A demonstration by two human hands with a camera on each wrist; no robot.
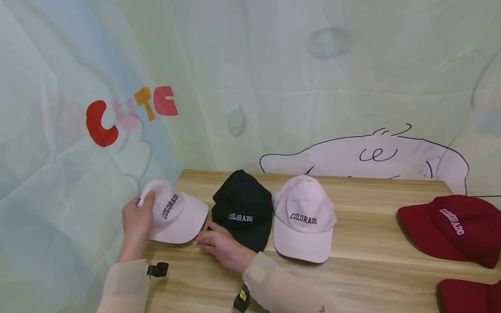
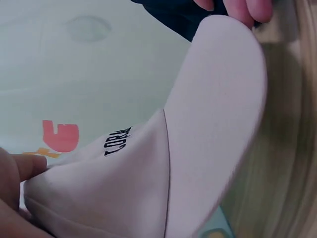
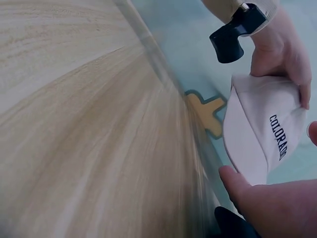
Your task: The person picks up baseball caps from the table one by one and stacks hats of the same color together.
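Note:
My left hand pinches a pale pink baseball cap by the crown, thumb on top. Its brim points right and black COLORADO lettering runs across the front. At the brim's tip is my right hand, its fingers loosely extended; in the right wrist view a fingertip overlaps the brim's edge. Just beyond that hand a black cap with white COLORADO lettering lies on the wooden table. Against its right side rests a second pale pink cap, brim toward me.
Two dark red caps lie on the right, one farther back and one cut off by the frame. A printed fabric backdrop rises behind the table and along its left side. Black camera mounts are worn at both wrists.

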